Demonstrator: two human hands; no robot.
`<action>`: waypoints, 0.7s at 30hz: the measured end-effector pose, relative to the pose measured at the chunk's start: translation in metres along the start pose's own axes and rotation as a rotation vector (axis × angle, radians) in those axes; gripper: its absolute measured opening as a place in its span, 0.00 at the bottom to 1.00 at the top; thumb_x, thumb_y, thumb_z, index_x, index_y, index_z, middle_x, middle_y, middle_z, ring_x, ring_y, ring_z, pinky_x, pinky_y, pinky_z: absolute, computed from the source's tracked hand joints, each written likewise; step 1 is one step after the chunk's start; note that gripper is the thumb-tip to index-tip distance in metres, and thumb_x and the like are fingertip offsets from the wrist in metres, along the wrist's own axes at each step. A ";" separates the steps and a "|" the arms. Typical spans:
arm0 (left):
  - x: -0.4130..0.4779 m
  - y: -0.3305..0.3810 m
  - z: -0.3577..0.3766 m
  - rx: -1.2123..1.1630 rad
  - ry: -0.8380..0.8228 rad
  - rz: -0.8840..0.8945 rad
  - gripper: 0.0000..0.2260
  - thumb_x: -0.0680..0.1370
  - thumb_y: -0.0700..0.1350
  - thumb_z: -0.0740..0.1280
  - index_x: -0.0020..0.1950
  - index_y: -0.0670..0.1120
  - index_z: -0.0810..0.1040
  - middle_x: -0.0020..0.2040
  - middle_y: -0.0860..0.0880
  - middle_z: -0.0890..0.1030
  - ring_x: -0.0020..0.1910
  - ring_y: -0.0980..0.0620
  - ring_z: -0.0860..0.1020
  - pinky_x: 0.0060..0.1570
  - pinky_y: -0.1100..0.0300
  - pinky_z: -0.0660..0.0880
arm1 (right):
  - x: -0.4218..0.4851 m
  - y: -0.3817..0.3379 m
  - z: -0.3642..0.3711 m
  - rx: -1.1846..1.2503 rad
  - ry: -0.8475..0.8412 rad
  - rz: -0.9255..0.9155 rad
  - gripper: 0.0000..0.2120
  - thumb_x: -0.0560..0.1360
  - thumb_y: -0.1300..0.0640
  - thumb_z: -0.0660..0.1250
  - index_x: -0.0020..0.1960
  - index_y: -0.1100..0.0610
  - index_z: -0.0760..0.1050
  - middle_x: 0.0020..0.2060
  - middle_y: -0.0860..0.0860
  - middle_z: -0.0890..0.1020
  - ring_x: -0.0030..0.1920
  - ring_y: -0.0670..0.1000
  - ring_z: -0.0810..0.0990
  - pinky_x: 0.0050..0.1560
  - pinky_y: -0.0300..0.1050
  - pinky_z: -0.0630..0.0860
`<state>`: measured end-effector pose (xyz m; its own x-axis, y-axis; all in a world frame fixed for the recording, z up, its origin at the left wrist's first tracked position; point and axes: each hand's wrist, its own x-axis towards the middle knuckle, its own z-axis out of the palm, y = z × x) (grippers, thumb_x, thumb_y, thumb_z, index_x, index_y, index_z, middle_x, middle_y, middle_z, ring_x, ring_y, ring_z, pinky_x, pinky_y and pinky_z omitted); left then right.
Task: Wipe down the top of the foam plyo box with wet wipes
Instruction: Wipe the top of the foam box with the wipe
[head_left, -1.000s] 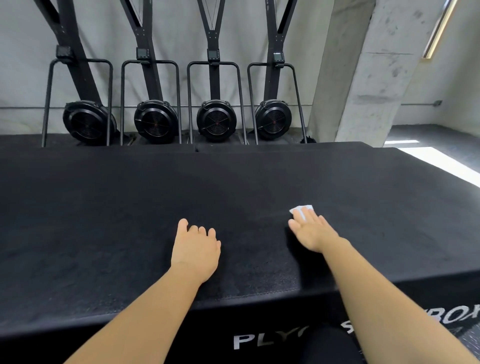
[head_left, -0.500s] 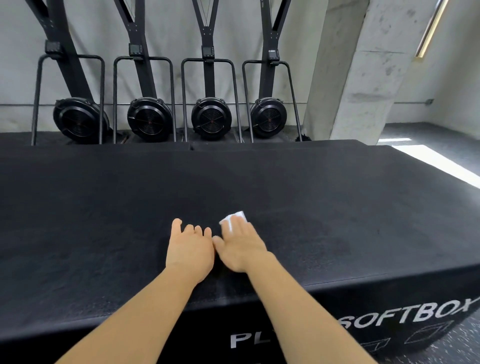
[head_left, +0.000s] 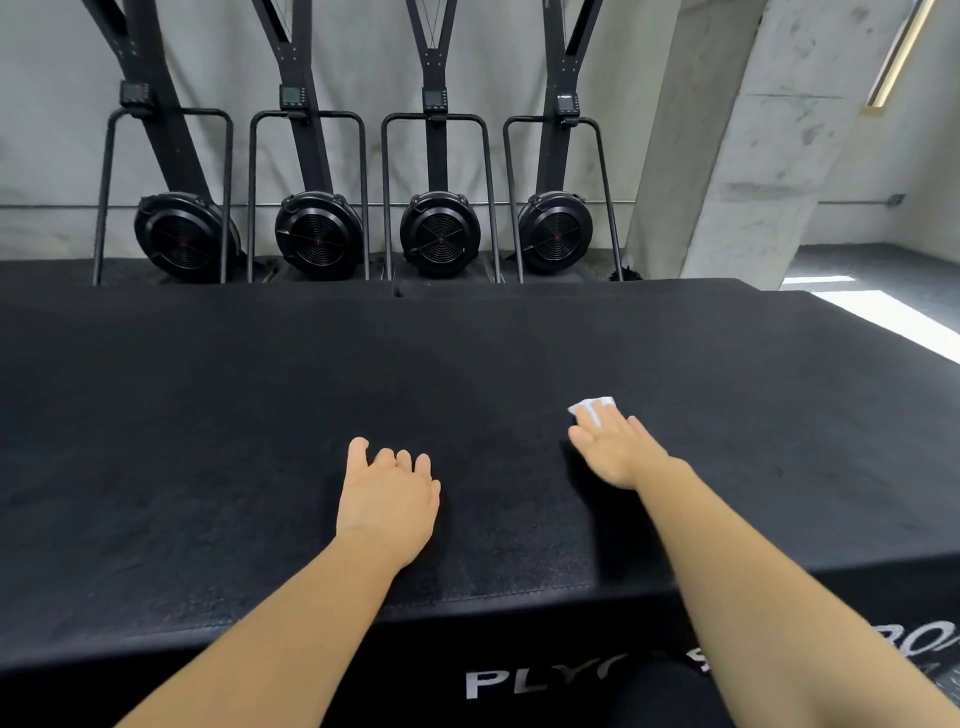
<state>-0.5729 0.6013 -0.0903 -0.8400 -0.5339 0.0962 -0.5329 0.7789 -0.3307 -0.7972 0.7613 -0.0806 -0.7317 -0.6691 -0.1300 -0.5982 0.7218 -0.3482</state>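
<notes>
The black foam plyo box fills the lower half of the view, its broad top facing me and white lettering on its front face. My right hand lies flat with straight fingers, pressing a white wet wipe onto the top; only the wipe's far edge shows past my fingertips. My left hand rests palm down on the top near the front edge, left of the right hand, with its fingers slightly bent and nothing in it.
Several black fan-wheel exercise machines stand upright against the wall behind the box. A concrete pillar rises at the back right. A sunlit patch of floor lies to the right of the box.
My right hand slid the wipe left until it was beside my left hand, then back to the right. My left hand stayed where it was.
</notes>
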 end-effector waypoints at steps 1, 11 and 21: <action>0.000 0.000 0.000 -0.003 -0.002 0.002 0.19 0.83 0.51 0.44 0.68 0.48 0.67 0.45 0.51 0.67 0.51 0.48 0.72 0.70 0.42 0.49 | 0.002 0.009 -0.003 0.000 0.003 0.031 0.22 0.82 0.48 0.47 0.75 0.46 0.60 0.74 0.46 0.59 0.69 0.53 0.64 0.73 0.48 0.54; 0.000 0.000 -0.002 -0.003 0.002 0.015 0.17 0.83 0.51 0.44 0.60 0.47 0.69 0.44 0.51 0.68 0.50 0.48 0.71 0.71 0.43 0.49 | -0.002 -0.029 0.019 -0.017 0.056 0.110 0.29 0.82 0.42 0.50 0.79 0.54 0.55 0.75 0.52 0.59 0.73 0.56 0.59 0.75 0.50 0.56; -0.002 0.000 -0.007 -0.017 -0.010 0.004 0.15 0.83 0.52 0.47 0.55 0.49 0.71 0.43 0.53 0.70 0.51 0.49 0.73 0.71 0.44 0.49 | -0.025 -0.122 0.053 0.084 -0.164 -0.212 0.26 0.83 0.46 0.46 0.80 0.52 0.55 0.78 0.50 0.55 0.76 0.53 0.53 0.77 0.52 0.50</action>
<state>-0.5720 0.6051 -0.0837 -0.8411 -0.5340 0.0857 -0.5314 0.7865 -0.3146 -0.6884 0.6799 -0.0844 -0.5261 -0.8285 -0.1920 -0.6983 0.5497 -0.4585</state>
